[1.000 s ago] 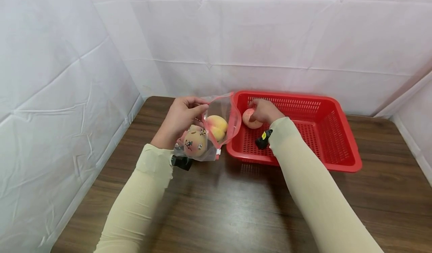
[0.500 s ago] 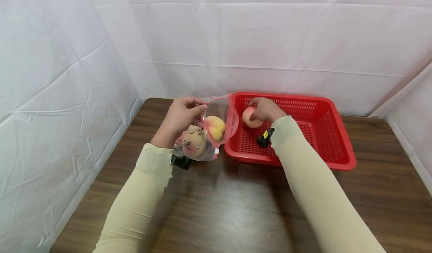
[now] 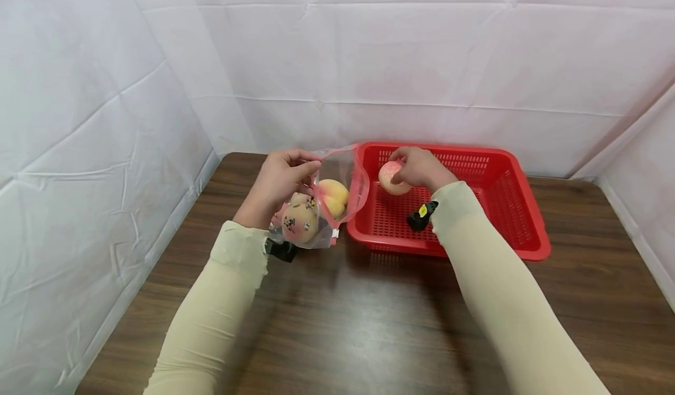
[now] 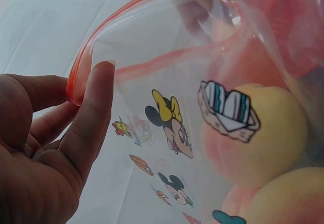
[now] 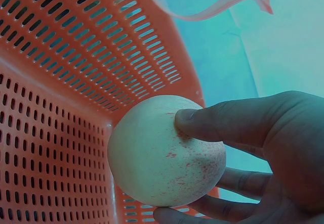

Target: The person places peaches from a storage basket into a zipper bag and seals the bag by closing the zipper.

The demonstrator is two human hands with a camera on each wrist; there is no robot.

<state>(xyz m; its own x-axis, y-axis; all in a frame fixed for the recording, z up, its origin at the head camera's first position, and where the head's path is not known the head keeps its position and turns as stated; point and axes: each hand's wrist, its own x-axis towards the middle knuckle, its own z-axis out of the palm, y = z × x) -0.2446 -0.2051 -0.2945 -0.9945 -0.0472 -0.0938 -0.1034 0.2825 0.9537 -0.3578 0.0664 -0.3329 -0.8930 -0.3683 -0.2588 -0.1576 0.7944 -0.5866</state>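
My left hand [image 3: 282, 178] pinches the red-edged mouth of a clear zip bag [image 4: 152, 64] printed with cartoon figures. Inside the bag lie several peaches; a yellow and pink peach [image 3: 333, 197] shows near its opening. The bag's mouth gapes toward the red basket [image 3: 448, 253]. Over the left end of that basket, my right hand [image 3: 422, 168] grips another peach [image 5: 164, 153], pale with red flecks, thumb on one side and fingers on the other. The right wrist view shows it close to the basket's slotted corner.
A slider [image 3: 335, 233] hangs at the near end of the bag's zip. The bag's mouth overlaps the basket's left rim. Brown wooden table [image 3: 348, 324] stretches in front, and white cloth [image 3: 401, 55] hangs behind and at the sides.
My right hand has lifted the peach slightly within the basket. The left hand keeps its hold on the bag. The whole view has shifted a little.
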